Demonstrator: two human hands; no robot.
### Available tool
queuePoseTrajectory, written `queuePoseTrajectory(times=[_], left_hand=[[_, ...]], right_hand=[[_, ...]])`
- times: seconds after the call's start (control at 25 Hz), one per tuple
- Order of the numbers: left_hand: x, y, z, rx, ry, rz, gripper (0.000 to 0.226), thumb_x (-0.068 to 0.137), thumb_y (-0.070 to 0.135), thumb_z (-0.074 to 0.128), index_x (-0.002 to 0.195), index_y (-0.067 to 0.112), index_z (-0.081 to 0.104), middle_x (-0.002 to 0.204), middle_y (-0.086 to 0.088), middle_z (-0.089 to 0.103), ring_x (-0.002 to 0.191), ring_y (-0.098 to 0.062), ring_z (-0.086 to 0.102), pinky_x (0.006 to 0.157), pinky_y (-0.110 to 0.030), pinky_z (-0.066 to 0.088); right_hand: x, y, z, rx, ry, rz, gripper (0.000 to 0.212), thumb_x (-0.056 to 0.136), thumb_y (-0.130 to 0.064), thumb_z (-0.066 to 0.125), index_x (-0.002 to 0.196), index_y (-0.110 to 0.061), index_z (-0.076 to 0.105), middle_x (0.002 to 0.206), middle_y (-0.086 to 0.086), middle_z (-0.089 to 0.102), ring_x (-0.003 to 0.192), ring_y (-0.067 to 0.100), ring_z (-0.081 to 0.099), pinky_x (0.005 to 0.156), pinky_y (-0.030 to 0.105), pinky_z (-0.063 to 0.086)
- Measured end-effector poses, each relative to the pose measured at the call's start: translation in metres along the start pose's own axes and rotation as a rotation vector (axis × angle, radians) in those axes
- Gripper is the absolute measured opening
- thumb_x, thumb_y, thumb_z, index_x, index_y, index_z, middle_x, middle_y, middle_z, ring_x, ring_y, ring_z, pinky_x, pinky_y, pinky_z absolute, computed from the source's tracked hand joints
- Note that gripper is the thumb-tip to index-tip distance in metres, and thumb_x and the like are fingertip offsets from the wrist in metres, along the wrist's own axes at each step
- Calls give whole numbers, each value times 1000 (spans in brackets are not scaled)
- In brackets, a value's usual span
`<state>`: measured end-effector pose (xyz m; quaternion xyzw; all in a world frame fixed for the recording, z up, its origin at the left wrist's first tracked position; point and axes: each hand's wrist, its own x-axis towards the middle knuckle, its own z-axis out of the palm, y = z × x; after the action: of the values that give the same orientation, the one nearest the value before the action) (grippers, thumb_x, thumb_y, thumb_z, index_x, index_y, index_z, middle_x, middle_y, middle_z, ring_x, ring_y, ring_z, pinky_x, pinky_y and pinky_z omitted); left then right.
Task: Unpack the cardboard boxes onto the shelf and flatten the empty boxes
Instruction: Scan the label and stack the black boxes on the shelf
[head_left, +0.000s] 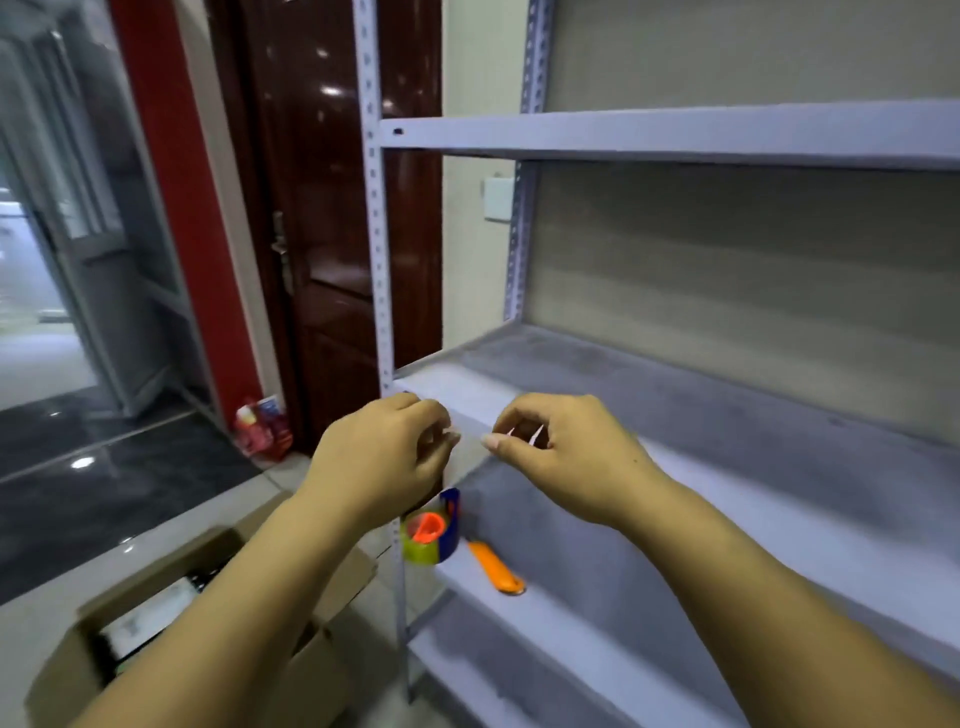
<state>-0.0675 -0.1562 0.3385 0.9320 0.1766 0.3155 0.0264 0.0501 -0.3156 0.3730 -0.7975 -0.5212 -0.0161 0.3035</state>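
My left hand (384, 457) and my right hand (566, 457) are raised side by side in front of the grey metal shelf (727, 405), at the front edge of its middle board. Both have curled fingers that pinch small pale slivers, which look like the ends of a clear tape strip (511, 432); the blur hides what runs between them. An open cardboard box (88, 660) stands on the floor at the lower left, partly under my left forearm. Packaged items (150, 618) lie inside it.
A tape dispenser (431, 535) with an orange core and an orange utility knife (496, 569) lie on the lower shelf board. A red packet (262, 428) leans on the floor by the dark brown door (322, 208). A glass doorway is at the far left.
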Motion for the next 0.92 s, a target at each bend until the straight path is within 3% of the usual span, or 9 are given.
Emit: queuePoseTrajectory(times=[0.4,0.76,0.92], left_hand=[[-111,-159,0,103,-243,-359,23,94,48,45,107,34,59,98,16,59,86,-5,54,71,-30,52],[-177,-241,24,88,-360,-685,21,94,49,48,102,35,62,94,18,60,80,-3,56,68,-26,54],[-179,-276,43,88,-386,-811,21,94,46,49,104,34,62,97,17,62,82,-3,54,64,-21,48]], right_hand=[[63,-67,177,141,-318,-57,22,90,-48,59,95,-28,67,85,-10,66,81,9,60,76,39,55],[113,-91,295,159,-585,-125,17,90,-47,60,90,-31,64,85,-12,64,81,9,59,76,34,53],[150,-86,345,169,-692,-137,14,91,-47,58,88,-33,61,88,-12,63,81,9,59,74,33,54]])
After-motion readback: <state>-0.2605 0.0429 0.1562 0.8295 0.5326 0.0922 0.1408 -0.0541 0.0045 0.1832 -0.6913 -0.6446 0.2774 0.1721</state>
